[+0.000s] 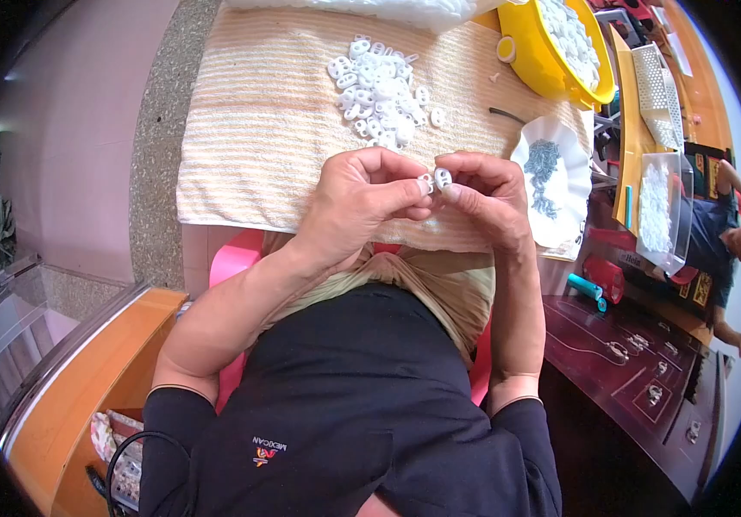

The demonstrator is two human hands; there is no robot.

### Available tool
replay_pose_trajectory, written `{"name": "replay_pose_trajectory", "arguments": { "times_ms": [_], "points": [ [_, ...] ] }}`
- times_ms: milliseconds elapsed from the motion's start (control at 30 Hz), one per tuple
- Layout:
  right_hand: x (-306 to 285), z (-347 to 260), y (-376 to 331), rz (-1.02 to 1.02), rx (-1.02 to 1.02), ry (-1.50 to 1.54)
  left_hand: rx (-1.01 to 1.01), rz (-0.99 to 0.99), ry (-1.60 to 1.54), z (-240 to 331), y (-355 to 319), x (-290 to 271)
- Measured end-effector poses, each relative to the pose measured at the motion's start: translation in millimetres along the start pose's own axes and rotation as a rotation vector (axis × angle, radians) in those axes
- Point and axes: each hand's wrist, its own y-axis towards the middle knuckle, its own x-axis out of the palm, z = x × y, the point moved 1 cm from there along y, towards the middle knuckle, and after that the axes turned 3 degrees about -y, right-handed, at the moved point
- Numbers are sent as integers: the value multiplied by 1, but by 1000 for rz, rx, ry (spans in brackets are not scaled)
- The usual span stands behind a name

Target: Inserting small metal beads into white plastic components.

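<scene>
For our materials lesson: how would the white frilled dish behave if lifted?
The white frilled dish would probably flex, since its rim looks thin and wavy. Its small grey pieces seem loose, so they might slide if it tips.

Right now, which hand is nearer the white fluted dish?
Right. The right hand holds a small white piece just left of the white fluted dish; the left hand holds a second piece farther left.

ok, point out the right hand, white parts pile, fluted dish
right hand (496, 191): head view, middle of hand
white parts pile (381, 89): head view, its centre
fluted dish (572, 177): head view, bare right side
</scene>
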Motion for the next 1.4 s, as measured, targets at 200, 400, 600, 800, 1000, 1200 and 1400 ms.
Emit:
{"name": "replay_pose_trajectory", "arguments": {
  "times_ms": [200,400,600,800,1000,1200,1400],
  "points": [
    [1,-1,0,7,8,-12,-4,8,-5,1,0,1],
    [4,-4,0,6,21,-10,-20,-1,-1,0,0,1],
    [6,-4,0,3,16,-5,-17,12,-3,-2,1,0],
    [7,-5,-1,11,5,-26,-12,5,-26,-3,1,-2],
    [5,-4,-2,6,-14,-17,-47,-24,-41,-1,0,0],
    [6,-1,-2,1,-57,52,-62,-70,-137,-1,0,-1],
    [11,4,-1,50,-133,18,-81,-91,-182,1,0,2]
  ]
}}
